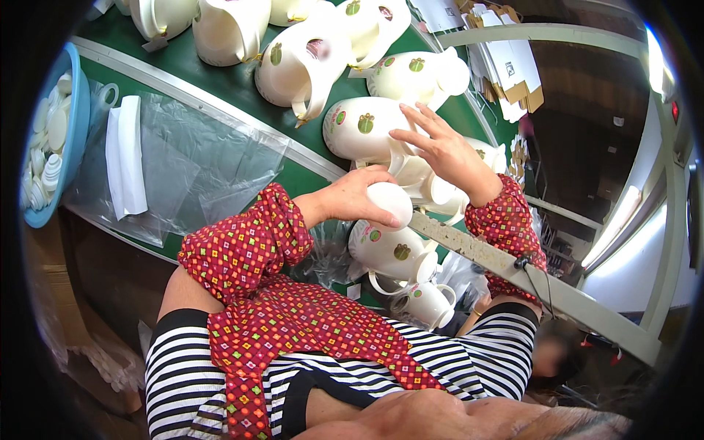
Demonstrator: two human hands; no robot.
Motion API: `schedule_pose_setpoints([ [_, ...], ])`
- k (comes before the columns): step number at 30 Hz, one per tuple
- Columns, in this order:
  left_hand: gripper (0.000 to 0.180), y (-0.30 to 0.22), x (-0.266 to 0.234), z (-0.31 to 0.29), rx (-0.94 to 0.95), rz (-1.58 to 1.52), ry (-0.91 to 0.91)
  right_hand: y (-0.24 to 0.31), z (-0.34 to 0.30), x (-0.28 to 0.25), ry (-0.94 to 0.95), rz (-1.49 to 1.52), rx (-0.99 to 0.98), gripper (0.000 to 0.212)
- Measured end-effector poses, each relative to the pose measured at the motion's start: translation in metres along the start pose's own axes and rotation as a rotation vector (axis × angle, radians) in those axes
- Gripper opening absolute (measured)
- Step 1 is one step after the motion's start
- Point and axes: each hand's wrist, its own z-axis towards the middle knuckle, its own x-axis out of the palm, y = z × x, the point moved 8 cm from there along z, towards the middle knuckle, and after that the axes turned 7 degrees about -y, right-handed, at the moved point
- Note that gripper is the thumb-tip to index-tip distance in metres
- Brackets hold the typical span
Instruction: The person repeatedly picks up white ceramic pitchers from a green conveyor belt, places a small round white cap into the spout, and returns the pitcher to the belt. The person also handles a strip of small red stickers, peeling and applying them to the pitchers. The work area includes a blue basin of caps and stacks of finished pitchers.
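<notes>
My left hand [343,196] is closed around a smooth white rounded lid [391,202], held above the row of jugs. My right hand [449,152] is raised with its fingers stretched apart, over the side of a cream-white jug [358,130] with a printed green and pink pattern. Whether those fingertips touch the jug I cannot tell. Below the lid, another white jug [389,249] lies on its side with its handle toward me. A smaller white jug [427,306] is beyond it at the lower right.
Several more cream-white jugs [297,62] stand on the green worktop [220,84]. A metal rail [220,117] crosses it. At left are clear plastic bags [198,158], a white strip [126,158] and a blue basin [82,121] of white parts. A metal beam [506,264] runs at right.
</notes>
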Motion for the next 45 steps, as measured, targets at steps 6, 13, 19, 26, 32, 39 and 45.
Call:
schedule_pose_setpoints([
  [6,0.063,-0.001,0.001,0.003,0.045,-0.015,-0.027,0.004,0.004,-0.003,0.093,-0.033,-0.087,0.072],
  [13,0.065,0.002,0.004,0.002,0.031,-0.067,-0.004,0.007,0.009,-0.012,-0.04,0.022,0.072,0.069],
  [19,0.063,-0.002,0.001,0.002,0.061,0.009,-0.011,-0.01,0.014,-0.002,0.153,0.053,0.525,0.075],
  [26,0.061,-0.002,-0.001,0.004,0.057,-0.054,-0.02,-0.002,0.017,-0.007,0.068,-0.118,-0.029,0.062],
  [32,0.059,-0.002,-0.002,0.003,0.052,-0.077,-0.014,-0.016,0.021,-0.001,0.175,-0.231,0.422,0.081],
  [39,0.058,-0.002,-0.002,0.005,0.032,-0.108,-0.004,-0.022,0.006,0.008,0.161,-0.153,0.332,0.089],
  [45,0.058,0.002,-0.002,0.005,0.028,-0.115,-0.013,0.005,0.016,-0.012,-0.054,-0.221,-0.064,0.086],
])
